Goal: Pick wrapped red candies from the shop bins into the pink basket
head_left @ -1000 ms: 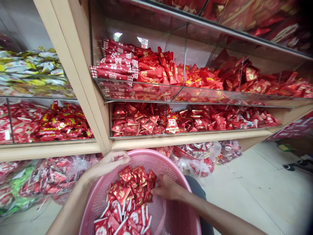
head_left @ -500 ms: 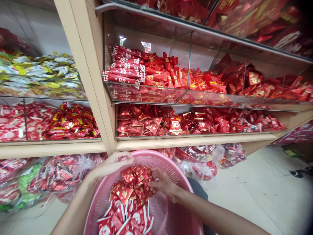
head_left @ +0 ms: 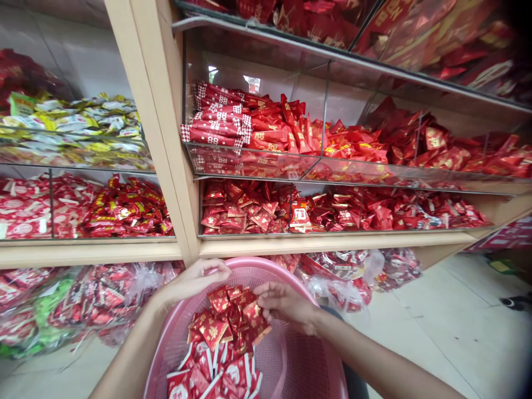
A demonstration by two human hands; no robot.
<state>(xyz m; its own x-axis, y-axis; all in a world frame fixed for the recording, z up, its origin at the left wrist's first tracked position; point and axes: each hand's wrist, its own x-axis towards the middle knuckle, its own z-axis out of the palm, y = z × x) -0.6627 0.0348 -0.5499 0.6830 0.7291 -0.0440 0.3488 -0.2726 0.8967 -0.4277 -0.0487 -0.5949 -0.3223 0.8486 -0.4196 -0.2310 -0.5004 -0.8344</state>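
Note:
A pink plastic mesh basket [head_left: 328, 354] holds small red packets with gold print [head_left: 214, 327] and, nearer to me, red packets with white edges [head_left: 233, 374]. My left hand [head_left: 203, 280] lies at the basket's far left rim, its fingers curled over it. Inside, at the right of the heap, my right hand [head_left: 286, 305] has bent fingers and thumb at the edge of a red and gold packet [head_left: 254, 315]. The fingertips partly hide that grip.
Wooden shelves [head_left: 332, 241] with clear-fronted bins stand ahead, filled with red packets [head_left: 236, 210] and yellow-and-white ones [head_left: 83, 116]. Below them, bagged packets [head_left: 112, 293] lie at left and a clear plastic bag [head_left: 344, 288] at right. Pale floor tiles [head_left: 428, 332] show at right.
My right hand has shifted slightly up and right, and the packet at its fingertips has moved right with it. My left hand stays at the rim.

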